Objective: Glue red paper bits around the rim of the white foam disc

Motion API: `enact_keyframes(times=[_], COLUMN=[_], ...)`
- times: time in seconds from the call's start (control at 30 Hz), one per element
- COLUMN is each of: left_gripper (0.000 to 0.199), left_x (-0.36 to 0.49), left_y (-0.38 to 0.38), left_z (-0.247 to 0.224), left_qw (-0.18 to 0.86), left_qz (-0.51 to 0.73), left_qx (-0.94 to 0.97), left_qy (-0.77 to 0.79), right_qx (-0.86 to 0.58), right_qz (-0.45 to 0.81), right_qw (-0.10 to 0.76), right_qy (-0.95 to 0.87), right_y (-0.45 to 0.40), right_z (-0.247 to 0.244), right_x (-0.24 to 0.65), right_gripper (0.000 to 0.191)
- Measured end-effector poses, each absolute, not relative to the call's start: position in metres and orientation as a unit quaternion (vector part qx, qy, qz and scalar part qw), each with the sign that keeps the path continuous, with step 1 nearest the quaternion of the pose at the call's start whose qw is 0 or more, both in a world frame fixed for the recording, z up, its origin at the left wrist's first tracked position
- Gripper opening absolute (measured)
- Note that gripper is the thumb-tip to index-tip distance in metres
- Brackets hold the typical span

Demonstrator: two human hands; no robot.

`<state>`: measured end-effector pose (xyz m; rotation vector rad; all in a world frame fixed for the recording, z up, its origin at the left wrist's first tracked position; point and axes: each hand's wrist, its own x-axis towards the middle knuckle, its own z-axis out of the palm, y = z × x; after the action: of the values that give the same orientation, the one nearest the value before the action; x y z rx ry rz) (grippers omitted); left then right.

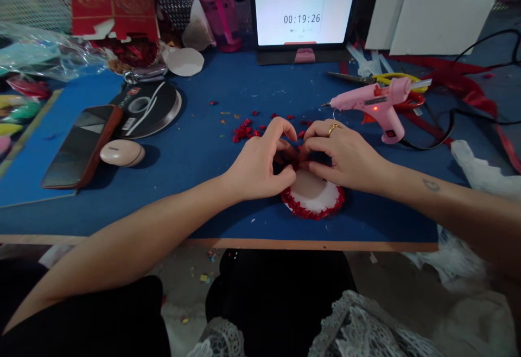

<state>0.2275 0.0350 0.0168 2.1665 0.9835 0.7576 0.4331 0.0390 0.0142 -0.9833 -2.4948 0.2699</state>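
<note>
A white disc (315,191) with a ruffled red border lies on the blue table near its front edge. My left hand (262,161) is curled at the disc's upper left side, its fingers bent inward. From the right, my right hand (336,156), with a ring on one finger, bends over the disc's top edge. Both sets of fingertips meet around small red material there; what exactly each pinches is hidden. Small red pieces (244,131) are scattered just beyond my hands. A pink glue gun (374,104) with a lit red light lies to the right.
A phone (83,145), a beige mouse (122,153) and a ribbon spool (148,108) lie left. A tablet (303,7) stands at the back near a pink cup (222,15). Scissors (352,77), red ribbon (468,88) and a black cable (445,134) lie right.
</note>
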Motion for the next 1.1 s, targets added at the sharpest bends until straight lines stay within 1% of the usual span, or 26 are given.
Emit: enact_keyframes(times=[0.57,1.1], left_gripper=[0.036,0.036], left_x=[0.2280,0.2283], left_y=[0.0347,0.0340], left_z=[0.0166,0.0176], left_qw=[0.318,0.321], left_qz=[0.288,0.287], left_qx=[0.823,0.819], left_qy=[0.372,0.380], right_qx=[-0.364,-0.377], right_qz=[0.068,0.080], right_qw=[0.214,0.209], right_qy=[-0.904,-0.899], right_y=[0.0373,0.0371], right_z=[0.0152,0.0152], right_x=[0.4308,0.4310], right_gripper=[0.014,0.012])
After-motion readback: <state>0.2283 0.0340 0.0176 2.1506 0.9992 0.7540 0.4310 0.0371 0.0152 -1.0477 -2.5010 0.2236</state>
